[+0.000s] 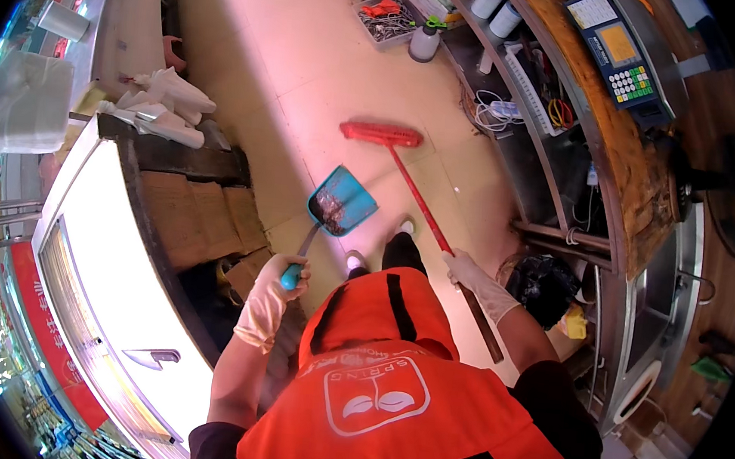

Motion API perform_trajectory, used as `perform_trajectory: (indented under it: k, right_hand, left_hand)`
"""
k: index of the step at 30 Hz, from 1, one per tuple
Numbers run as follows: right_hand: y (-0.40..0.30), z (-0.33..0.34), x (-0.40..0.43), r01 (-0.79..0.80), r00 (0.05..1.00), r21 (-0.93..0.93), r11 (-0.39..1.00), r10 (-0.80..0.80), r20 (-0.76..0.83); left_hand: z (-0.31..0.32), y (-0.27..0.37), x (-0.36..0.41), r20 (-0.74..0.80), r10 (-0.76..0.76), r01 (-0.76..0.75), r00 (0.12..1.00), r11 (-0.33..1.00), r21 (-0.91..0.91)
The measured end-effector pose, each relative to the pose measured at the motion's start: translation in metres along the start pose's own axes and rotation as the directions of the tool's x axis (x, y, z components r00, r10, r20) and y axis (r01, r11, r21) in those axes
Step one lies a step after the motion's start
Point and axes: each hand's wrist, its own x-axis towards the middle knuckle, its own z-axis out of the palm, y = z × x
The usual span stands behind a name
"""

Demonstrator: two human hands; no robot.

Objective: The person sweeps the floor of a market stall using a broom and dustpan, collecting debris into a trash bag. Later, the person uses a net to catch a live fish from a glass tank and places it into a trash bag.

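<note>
My left hand (283, 276), in a pale thin glove, is closed around the blue grip of a dustpan (358, 196). Dark, crumbly debris (329, 209) lies in the pan, gathered towards its handle side. My right hand (466, 271), gloved the same way, grips the red pole of a broom (422, 203). The broom's red head (381, 133) is at the tiled floor, farther from me than the dustpan. The pole's dark lower end runs back past my right forearm. My shoes show between the two tools, partly hidden by my red apron (374, 385).
On the left stands a white counter (127, 236) with a knife (151, 356) on top; flattened cardboard (194, 216) lies beyond it. A wooden-topped counter (632, 160) with a scale (618, 48) curves along the right. A black-lined bin (541, 288), spray bottle (424, 42) and crate (387, 21) stand on the floor.
</note>
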Motion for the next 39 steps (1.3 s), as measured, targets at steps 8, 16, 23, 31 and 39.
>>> perform_trajectory:
  k: [8, 16, 23, 31, 39]
  right_hand:
    - [0.055, 0.048, -0.097, -0.289, 0.896, 0.287, 0.913, 0.152, 0.418]
    - [0.083, 0.054, -0.16, -0.097, 0.993, 0.43, 0.898, 0.058, 0.103]
    - [0.129, -0.021, -0.051, 0.061, 0.96, 0.305, 0.95, 0.028, -0.279]
    - [0.176, 0.004, -0.091, -0.064, 0.998, 0.341, 0.938, 0.057, 0.028]
    - [0.2, -0.006, -0.182, -0.342, 0.89, 0.662, 0.667, 0.005, 0.455]
  left_hand:
    - [-0.032, 0.035, 0.029, 0.0, -0.019, 0.019, 1.0, 0.996, -0.092]
    - [-0.02, -0.013, 0.0, -0.021, -0.018, 0.023, 1.0, 0.959, 0.283]
    - [0.023, -0.028, 0.047, 0.007, -0.058, 0.053, 0.998, 0.959, 0.277]
    - [0.083, -0.048, 0.095, 0.125, -0.035, 0.014, 0.992, 0.987, 0.162]
    - [0.108, -0.056, 0.065, 0.458, 0.041, -0.424, 0.888, 0.461, 0.78]
